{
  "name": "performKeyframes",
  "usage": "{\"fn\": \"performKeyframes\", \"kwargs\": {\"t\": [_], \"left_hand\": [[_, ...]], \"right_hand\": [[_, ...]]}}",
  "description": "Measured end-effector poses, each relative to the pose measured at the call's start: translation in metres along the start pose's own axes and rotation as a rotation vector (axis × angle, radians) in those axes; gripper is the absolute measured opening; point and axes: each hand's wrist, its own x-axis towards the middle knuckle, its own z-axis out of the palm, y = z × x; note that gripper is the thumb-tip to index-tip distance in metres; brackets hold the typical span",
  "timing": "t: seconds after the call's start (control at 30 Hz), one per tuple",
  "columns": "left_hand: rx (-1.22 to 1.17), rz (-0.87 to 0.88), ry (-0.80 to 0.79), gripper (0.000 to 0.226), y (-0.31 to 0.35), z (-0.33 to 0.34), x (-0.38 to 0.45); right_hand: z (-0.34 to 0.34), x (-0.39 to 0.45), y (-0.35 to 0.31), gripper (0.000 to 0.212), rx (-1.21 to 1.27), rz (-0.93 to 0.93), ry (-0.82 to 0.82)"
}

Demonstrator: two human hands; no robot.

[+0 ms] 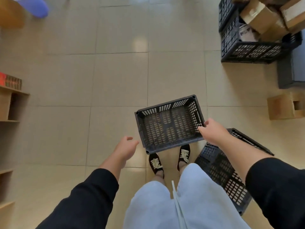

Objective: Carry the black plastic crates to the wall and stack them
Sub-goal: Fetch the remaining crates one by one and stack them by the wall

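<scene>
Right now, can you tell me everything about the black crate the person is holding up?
The empty black crate is a rectangular box of what looks like hard plastic, open at the top, with rows of small slots through its walls and floor. It hangs tilted above the tiled floor, just in front of the person's shoes. Only the right hand holds it, fingers curled over the right rim. The left hand is open and near its left edge, not touching.

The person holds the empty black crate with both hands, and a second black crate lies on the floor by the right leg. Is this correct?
Not quite. In the head view only the right hand grips the empty crate, at its right rim. The left hand is open beside it and touches nothing. The second crate does lie by the right leg.
</scene>
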Motion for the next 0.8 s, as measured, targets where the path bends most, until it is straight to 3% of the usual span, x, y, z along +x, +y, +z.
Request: {"fn": "performKeyframes", "kwargs": {"t": [0.3,0.47,0.8], "left_hand": [[-0.098,-0.197,0.104,0.047,-0.012,0.061,0.100],[-0.082,-0.223,0.116,0.044,-0.025,0.102,0.174],[-0.056,-0.234,0.262,0.053,-0.067,0.148,0.331]], "right_hand": [[0.015,0.153,0.024,0.044,0.010,0.082,-0.044],[0.044,0.240,0.052,0.042,0.005,0.112,-0.034],[0.118,0.391,0.109,0.062,0.056,0.222,0.133]]}}
